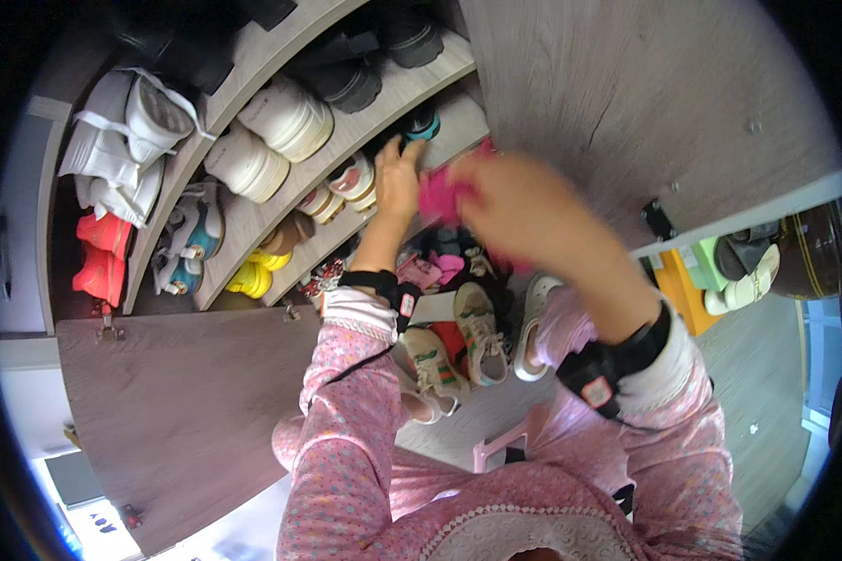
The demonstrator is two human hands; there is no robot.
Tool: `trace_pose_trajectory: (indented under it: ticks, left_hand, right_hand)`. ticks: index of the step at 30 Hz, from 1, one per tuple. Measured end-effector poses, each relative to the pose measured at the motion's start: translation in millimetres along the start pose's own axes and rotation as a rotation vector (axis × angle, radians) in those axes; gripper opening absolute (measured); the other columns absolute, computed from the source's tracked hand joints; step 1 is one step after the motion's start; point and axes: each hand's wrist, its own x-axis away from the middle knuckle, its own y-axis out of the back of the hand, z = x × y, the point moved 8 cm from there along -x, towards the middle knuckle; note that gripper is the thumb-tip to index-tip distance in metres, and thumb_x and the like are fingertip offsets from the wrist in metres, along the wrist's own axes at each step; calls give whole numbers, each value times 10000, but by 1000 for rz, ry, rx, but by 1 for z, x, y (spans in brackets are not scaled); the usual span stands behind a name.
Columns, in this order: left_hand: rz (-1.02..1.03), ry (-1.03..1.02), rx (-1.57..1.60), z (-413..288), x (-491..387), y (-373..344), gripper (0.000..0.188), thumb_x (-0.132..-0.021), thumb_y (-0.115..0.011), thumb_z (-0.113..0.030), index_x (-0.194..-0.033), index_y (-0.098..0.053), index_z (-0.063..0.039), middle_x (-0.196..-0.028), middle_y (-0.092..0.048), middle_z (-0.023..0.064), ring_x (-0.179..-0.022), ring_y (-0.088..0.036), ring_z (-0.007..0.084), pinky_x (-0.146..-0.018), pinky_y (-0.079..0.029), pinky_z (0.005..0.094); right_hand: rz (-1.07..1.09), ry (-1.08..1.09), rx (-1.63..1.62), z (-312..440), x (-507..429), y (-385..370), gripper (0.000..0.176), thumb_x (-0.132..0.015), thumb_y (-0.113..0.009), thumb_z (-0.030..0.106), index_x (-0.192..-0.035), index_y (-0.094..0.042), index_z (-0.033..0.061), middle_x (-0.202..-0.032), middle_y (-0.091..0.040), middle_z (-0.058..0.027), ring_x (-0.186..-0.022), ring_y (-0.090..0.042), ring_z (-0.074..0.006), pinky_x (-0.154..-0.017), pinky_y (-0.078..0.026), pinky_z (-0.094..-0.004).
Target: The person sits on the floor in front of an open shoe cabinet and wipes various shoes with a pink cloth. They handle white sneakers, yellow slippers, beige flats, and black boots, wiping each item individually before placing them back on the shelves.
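My right hand (509, 200), blurred by motion, grips a bright pink cloth (440, 195) in front of the lower shelf. My left hand (396, 184) reaches in at that shelf, its fingers beside a dark shoe with a teal heel (423, 126). Whether those fingers hold the shoe is hidden. To the left of my left hand stands a white and brown sneaker (354, 179). Below the hands, several small pink and dark items (435, 266) lie in the cabinet's bottom.
White sneakers (285, 119), black shoes (351, 84) and yellow shoes (258, 272) fill the curved-looking shelves. Open cabinet doors (182, 393) flank me. On the floor are worn sneakers (478, 329), a pink plastic stool (495, 445) and, at right, an orange box (684, 291).
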Motion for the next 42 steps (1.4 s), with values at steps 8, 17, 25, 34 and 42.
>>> trace_pose_trajectory:
  ticks: [8, 17, 25, 34, 42]
  left_hand:
    - [309, 380, -229, 45, -78, -78, 873, -713, -704, -512, -1426, -315, -190, -1453, -336, 147, -1334, -321, 339, -1077, -293, 439]
    - [414, 225, -61, 53, -58, -74, 727, -571, -838, -353, -1180, -518, -116, -1378, -381, 172, -1166, -458, 375, -966, -390, 413]
    - [44, 132, 208, -5, 36, -17, 112, -719, -571, 2, -617, -528, 9, -835, -535, 203, -687, -577, 431, -627, -491, 468]
    - [32, 266, 390, -21, 173, 38, 187, -560, -590, 87, -587, -428, -2, -688, -480, 149, -662, -510, 335, -576, -417, 368]
    - [-232, 56, 305, -40, 77, 66, 160, -644, -570, 88, -714, -458, -1, -744, -463, 181, -696, -505, 390, -616, -428, 420]
  right_hand:
    - [756, 168, 510, 25, 52, -120, 198, -709, -675, 145, -886, -701, 59, -905, -686, -109, -857, -660, -232, -626, -534, -352]
    - [583, -43, 540, -2, 35, -108, 219, -717, -676, 171, -914, -689, 75, -890, -684, -83, -827, -663, -225, -636, -517, -331]
    - [610, -1, 579, 0, 29, -108, 238, -722, -675, 171, -927, -695, 52, -932, -685, -109, -846, -672, -246, -630, -526, -347]
    - [537, -18, 577, -1, 37, -88, 223, -753, -636, 160, -926, -692, 30, -945, -684, -129, -882, -673, -257, -668, -537, -368]
    - [539, -6, 552, 10, 28, -85, 228, -716, -652, 148, -909, -700, 37, -926, -685, -122, -872, -674, -256, -645, -532, -369]
